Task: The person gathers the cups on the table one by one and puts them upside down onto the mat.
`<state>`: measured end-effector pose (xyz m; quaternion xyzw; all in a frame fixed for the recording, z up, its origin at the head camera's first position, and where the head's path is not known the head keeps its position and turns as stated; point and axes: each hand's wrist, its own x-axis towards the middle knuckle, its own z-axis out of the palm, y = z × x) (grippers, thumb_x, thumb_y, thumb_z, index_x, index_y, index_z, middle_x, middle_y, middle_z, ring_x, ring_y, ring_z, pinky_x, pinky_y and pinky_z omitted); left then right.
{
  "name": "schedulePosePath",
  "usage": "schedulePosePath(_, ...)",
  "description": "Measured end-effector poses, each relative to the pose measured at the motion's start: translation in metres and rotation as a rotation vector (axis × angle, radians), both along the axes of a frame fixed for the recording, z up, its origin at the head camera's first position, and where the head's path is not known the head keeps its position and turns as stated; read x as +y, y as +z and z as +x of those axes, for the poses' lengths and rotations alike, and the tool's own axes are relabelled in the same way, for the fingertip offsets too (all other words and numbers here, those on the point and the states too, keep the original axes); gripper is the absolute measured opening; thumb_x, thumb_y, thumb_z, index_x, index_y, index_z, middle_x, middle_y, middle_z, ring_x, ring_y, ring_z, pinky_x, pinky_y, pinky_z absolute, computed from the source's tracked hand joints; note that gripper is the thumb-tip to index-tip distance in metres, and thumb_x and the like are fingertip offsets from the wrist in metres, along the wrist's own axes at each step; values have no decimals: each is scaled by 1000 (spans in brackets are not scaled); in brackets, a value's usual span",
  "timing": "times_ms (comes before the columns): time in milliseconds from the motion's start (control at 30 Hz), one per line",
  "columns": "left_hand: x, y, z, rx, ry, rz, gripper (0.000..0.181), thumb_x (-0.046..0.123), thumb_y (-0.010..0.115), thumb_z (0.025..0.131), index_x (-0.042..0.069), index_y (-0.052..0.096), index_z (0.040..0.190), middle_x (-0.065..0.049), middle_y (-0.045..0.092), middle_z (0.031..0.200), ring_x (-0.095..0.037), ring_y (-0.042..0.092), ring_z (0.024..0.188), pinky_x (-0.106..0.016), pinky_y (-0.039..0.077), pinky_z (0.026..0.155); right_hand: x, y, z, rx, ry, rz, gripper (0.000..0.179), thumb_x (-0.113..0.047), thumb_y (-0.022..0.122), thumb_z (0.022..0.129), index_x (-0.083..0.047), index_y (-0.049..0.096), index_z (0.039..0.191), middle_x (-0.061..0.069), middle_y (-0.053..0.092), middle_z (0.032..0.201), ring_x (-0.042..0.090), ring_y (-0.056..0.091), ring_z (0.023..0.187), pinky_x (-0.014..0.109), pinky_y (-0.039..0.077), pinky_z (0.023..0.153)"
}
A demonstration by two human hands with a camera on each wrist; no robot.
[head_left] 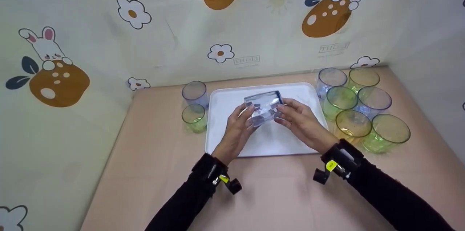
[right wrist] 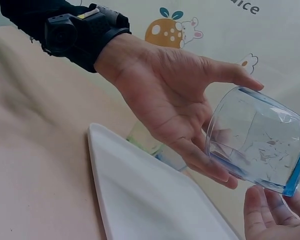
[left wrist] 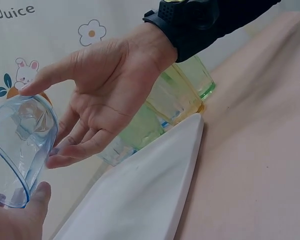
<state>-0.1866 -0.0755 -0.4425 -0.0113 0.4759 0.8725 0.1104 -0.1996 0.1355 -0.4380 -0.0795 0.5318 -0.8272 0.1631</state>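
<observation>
A clear, blue-tinted cup lies on its side in the air, over the white tray. My left hand holds it by the rim end, thumb on the near side and fingers behind. At the thick blue base end, my right hand pinches it between thumb and fingers. The left wrist view shows the right hand with its thumb on top of the cup and fingers below. From the right wrist, the left hand appears spread around the rim of the cup.
A blue-tinted cup and a green cup stand left of the tray. Several more stand close together on its right, including a green cup, an amber cup and a blue cup. A printed cloth wall backs the table.
</observation>
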Motion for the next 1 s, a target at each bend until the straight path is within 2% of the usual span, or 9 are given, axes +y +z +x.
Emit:
schedulePosePath(133, -2, -3, -1, 15, -23, -18, 77, 28, 67, 92, -3, 29, 152, -24, 51, 138, -36, 54, 127, -40, 47, 103, 1, -1, -1, 44, -28, 6, 56, -11, 64, 100, 9, 37, 144, 22, 51, 132, 28, 58, 117, 41, 46, 104)
schedulePosePath(267, -5, -4, -1, 18, -13, -36, 76, 27, 67, 93, -2, 30, 153, -24, 50, 140, -36, 53, 129, -40, 46, 104, 2, -1, -2, 86, -69, 10, 53, -7, 64, 99, 8, 40, 143, 27, 51, 129, 28, 59, 114, 40, 48, 102)
schedulePosePath(467, -9, -6, -1, 19, 7, -41, 67, 20, 64, 96, -2, 34, 152, -26, 47, 144, -37, 50, 131, -41, 45, 106, 5, -1, -7, 123, -173, 54, 49, -5, 68, 97, 7, 46, 139, 20, 56, 122, 25, 63, 109, 40, 51, 99)
schedulePosePath(767, -14, -8, 0, 63, -21, -109, 65, 21, 64, 97, -3, 36, 150, -28, 42, 150, -44, 41, 137, -42, 43, 108, 15, -3, -18, 195, -329, 260, 60, -12, 79, 91, 4, 49, 140, 17, 54, 124, 26, 58, 108, 33, 53, 94)
schedulePosePath(1000, -19, -10, 2, 141, -91, -266, 61, 18, 66, 98, -3, 39, 149, -25, 46, 148, -40, 46, 135, -42, 43, 107, 21, -3, -27, 267, -440, 382, 60, -10, 81, 88, 3, 52, 139, 16, 56, 121, 26, 59, 104, 25, 55, 85)
